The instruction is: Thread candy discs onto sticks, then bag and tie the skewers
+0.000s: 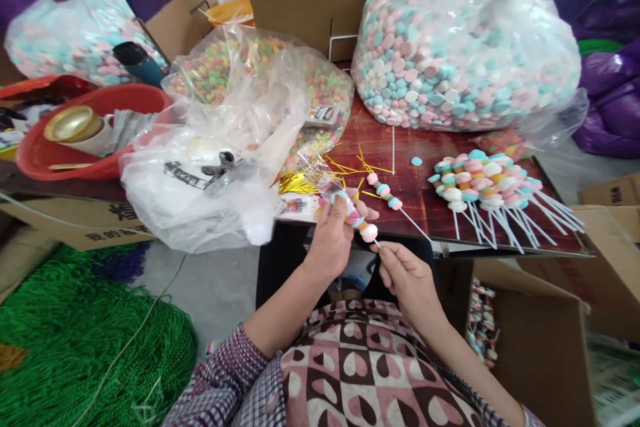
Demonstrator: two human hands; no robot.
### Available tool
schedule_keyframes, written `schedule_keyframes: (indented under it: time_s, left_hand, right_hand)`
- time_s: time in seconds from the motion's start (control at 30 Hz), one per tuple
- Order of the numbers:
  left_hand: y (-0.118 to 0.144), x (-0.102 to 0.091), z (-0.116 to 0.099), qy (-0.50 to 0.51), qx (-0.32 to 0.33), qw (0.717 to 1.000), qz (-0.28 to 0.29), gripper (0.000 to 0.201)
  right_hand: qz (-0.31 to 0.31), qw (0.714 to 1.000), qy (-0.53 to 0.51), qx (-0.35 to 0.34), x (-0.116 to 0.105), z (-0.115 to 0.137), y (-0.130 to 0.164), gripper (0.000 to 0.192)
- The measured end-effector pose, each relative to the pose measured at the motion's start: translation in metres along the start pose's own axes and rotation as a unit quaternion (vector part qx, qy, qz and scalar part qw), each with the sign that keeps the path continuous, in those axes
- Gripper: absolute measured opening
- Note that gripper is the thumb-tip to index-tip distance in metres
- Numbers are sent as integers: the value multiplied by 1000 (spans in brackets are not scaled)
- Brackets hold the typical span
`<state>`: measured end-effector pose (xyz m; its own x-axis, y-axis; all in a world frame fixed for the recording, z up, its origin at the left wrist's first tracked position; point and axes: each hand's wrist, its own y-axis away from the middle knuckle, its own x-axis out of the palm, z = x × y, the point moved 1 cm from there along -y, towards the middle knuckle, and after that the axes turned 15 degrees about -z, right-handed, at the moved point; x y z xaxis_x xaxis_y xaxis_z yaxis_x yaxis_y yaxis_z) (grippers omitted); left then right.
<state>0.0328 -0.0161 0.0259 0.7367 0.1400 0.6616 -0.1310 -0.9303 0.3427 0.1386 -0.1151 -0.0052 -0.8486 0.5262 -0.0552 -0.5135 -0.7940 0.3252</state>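
At frame centre, the left hand (333, 230) is gripping a candy skewer (357, 217) inside its clear wrapper (320, 177); the right hand (403, 273) is pinching the stick, best kept straight.

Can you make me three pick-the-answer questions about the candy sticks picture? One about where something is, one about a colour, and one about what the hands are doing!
1. Where is the pile of finished candy sticks?
A. on the table, right of the hands
B. in the red bowl
C. on the green netting

2. What colour are the twist ties on the table?
A. blue
B. gold
C. black

3. What is the left hand doing?
A. resting flat on the table
B. holding scissors
C. holding the candy end of a stick in a clear wrapper

Answers: 1 A, the pile lies by the big candy bag. 2 B, they shine yellow-gold. 3 C, its fingers wrap the candies while the right hand pinches the stick's bare end.
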Motion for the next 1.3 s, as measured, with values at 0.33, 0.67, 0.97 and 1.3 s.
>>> schedule_keyframes:
  time_s: [0.33,0.67,0.97,1.3]
  left_hand:
    - [-4,-14,-19,-25,-4,997,76,38]
    - [1,-10,-2,-43,-44,992,112,29]
    - [0,-11,-3,-117,-51,986,109,34]
    - [-1,-17,-34,-72,-25,987,143,70]
  right_hand:
    - [35,999,-20,1,3,-7,-7,34]
    - [167,956,-194,145,7,0,0,28]
    - [121,972,-171,106,10,2,-4,28]
    - [-24,992,-120,6,6,-3,-11,25]
